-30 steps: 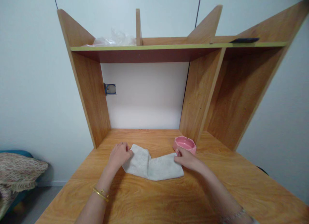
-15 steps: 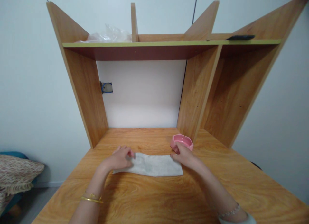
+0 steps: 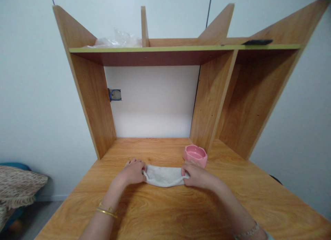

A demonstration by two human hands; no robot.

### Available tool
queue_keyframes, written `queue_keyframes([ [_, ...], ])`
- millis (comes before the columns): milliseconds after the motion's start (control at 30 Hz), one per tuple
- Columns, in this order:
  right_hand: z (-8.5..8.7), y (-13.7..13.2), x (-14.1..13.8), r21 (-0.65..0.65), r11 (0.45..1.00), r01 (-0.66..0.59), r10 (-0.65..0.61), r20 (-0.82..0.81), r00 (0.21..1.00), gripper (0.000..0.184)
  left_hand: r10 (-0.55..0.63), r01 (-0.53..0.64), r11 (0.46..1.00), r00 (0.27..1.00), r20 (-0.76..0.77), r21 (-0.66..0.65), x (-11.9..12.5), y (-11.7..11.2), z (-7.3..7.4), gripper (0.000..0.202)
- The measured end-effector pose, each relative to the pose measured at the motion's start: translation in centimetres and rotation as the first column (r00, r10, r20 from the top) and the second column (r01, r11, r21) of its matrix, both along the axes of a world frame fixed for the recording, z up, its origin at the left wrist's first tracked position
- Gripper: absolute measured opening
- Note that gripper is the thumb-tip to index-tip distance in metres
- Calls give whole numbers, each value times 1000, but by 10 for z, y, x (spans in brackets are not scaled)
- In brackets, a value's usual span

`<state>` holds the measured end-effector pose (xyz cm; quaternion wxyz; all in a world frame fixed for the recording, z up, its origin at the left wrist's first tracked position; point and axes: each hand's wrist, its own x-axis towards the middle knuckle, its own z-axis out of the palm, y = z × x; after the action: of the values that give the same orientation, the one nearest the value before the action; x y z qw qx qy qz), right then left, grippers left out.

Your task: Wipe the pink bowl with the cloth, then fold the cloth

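A pale grey-white cloth is stretched sideways between my hands, low over the wooden desk. My left hand is closed on its left end, with fingers and thumb pinching the bunched edge. The right end is gripped by my right hand, its fingers curled round the cloth. Just behind my right hand stands a pink ashtray with notches in its rim, its front partly covered by that hand. The cloth's two ends are hidden inside my hands.
The wooden desk carries a hutch with a shelf above. On the shelf lie a clear plastic bag and a flat black object. An open socket box shows at the back. A patterned fringed fabric is at left.
Both hands have closed on the cloth's ends, and the corners have been gathered in. The cloth looks shorter and its lower edge is folded up. The ashtray has stayed in place.
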<state>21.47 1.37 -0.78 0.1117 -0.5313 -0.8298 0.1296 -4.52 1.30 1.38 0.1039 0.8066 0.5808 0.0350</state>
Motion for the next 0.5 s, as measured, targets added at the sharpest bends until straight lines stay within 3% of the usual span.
queue_keyframes([
  [133,7,8,6,-28,995,97,-100,-266,959,11,76,-65,995,982,171,-74,-7,4,5,23],
  [300,13,18,14,-90,988,124,-153,-613,775,10,14,29,996,887,462,-86,-23,8,15,23],
  [400,12,19,12,-174,979,105,-199,-724,660,18,16,53,994,807,590,-99,-31,7,19,26],
  [500,9,16,6,-254,962,100,-260,-741,619,19,62,74,981,762,645,-182,-38,4,19,35],
])
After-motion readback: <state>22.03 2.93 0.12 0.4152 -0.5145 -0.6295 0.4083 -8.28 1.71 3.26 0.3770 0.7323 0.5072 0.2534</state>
